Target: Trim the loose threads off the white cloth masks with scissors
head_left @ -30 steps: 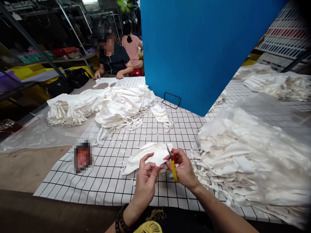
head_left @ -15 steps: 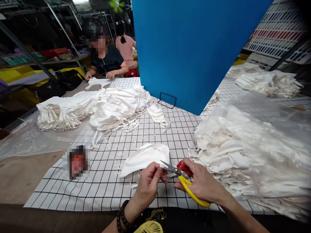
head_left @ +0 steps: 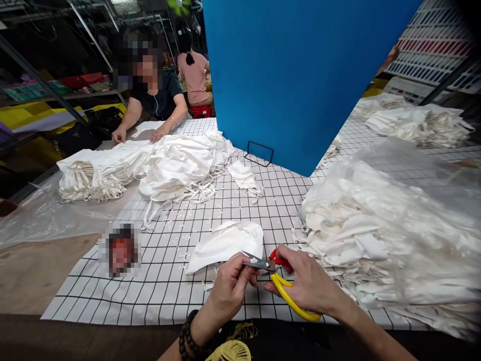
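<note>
Near the front edge of the black-gridded white table cover (head_left: pixel 180 296), both hands are working close together, almost touching. L hand (head_left: pixel 230 288) is pinching a small white bit at the near edge of the folded white cloth piece (head_left: pixel 225 241), thumb and fingertips closed on it; can't tell exactly what the bit is, prob. a strap end. R hand (head_left: pixel 306 283) is gripping the small thread snips w/ yellow-and-red handle and short steel blades (head_left: pixel 276 281), fingers wrapped tight round the handle, blade tips pointing left and sitting right at the L fingertips. Blades are looking nearly closed. Dark bead bracelet (head_left: pixel 188 336) is sitting on the L wrist. White cloth piece is lying flat on the grid just beyond the hands, touching the L fingers. To the R, a big heap of white cloth pieces w/ straps (head_left: pixel 356 240) is spreading under a clear plastic sheet (head_left: pixel 413 200), just beside the R hand. Farther back on the L, another long white cloth pile (head_left: pixel 150 168) is lying across the table, w/ tiny white clippings scattered on the grid nearby. Tall blue upright panel (head_left: pixel 300 75) is standing mid-table. At the far end a person in a dark top (head_left: pixel 158 98) is sitting w/ both hands on white fabric; behind, a person in a pink top (head_left: pixel 193 75) is facing away.
</note>
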A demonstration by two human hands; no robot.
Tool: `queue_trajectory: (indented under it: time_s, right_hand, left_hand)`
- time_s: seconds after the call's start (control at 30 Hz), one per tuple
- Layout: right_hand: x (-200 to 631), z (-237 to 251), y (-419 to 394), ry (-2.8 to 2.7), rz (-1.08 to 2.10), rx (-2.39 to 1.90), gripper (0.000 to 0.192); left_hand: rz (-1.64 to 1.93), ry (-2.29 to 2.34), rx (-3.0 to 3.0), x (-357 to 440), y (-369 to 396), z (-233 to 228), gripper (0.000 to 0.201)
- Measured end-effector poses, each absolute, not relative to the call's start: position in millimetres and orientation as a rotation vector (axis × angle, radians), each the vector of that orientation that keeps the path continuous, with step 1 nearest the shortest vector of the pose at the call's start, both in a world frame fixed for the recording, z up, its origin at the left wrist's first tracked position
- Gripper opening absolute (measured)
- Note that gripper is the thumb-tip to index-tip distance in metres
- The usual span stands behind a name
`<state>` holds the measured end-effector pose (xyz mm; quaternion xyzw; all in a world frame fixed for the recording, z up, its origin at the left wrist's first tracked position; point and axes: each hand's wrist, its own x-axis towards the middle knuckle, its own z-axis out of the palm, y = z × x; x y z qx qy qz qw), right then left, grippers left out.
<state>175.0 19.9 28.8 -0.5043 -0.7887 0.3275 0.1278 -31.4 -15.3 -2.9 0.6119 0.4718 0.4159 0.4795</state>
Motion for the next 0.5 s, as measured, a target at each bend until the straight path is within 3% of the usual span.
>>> queue_trajectory:
  time_s: [0.5]
  right_hand:
    - [180.1, 20.9, 17.1, -2.329, 0.881, -1.467, 0.03]
  left_hand:
    - [0.916, 1.116, 1.454, -33.6, -16.4, 2.1, 0.023]
